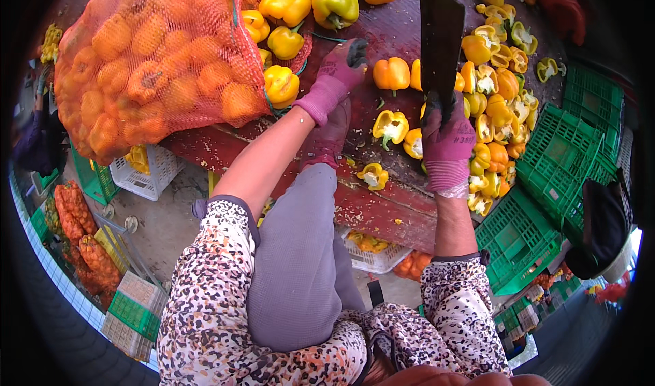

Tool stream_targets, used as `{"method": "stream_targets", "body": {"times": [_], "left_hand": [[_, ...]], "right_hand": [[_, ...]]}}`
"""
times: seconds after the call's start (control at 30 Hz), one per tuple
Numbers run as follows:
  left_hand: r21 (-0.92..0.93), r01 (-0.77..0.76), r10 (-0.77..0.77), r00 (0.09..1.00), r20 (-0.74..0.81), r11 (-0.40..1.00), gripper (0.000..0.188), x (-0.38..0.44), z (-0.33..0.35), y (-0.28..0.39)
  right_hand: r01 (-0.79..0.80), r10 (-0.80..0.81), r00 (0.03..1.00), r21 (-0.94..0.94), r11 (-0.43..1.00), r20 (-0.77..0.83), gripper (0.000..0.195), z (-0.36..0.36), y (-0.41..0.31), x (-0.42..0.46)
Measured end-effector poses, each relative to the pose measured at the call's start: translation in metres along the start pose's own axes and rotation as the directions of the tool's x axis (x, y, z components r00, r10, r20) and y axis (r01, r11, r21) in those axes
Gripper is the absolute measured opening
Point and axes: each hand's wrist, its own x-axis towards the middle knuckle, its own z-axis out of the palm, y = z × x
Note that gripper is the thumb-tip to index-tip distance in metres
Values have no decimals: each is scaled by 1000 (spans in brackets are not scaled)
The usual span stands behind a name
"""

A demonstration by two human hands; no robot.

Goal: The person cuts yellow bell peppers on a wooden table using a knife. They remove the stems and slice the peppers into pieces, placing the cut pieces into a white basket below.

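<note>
My right hand [449, 143], in a purple work glove, grips a cleaver [442, 33] with its wide dark blade pointing away from me. My left hand [340, 68], gloved alike with dark fingertips, is over the red table [394, 201] beside the open mouth of a red mesh sack [153, 63] full of orange-yellow bell peppers. Its fingers are curled, and what lies inside them is hidden. A whole bell pepper [391, 73] sits between my hands. Cut pepper halves [390, 126] lie nearer me, and many more pepper halves [496, 109] are heaped right of the cleaver.
My shoe [325, 143] rests on the table below my left hand. Whole peppers [284, 3] spill from the sack. Green plastic crates [558, 155] stand at the right; a white crate [148, 173] stands on the floor at left. Another person's red sleeve [560, 7] shows top right.
</note>
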Motion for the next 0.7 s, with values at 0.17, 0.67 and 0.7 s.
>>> {"method": "stream_targets", "body": {"times": [0.17,0.67,0.7], "left_hand": [[221,134,-16,884,-467,966,71,9,-44,11],[700,-112,-57,975,213,706,82,65,-12,69],[659,-134,-45,968,248,740,83,56,0,70]], "right_hand": [[-336,457,818,-353,873,350,35,84,7,6],[-744,727,666,235,626,170,27,53,122,-39],[-777,770,614,303,552,173,27,45,132,-42]]}}
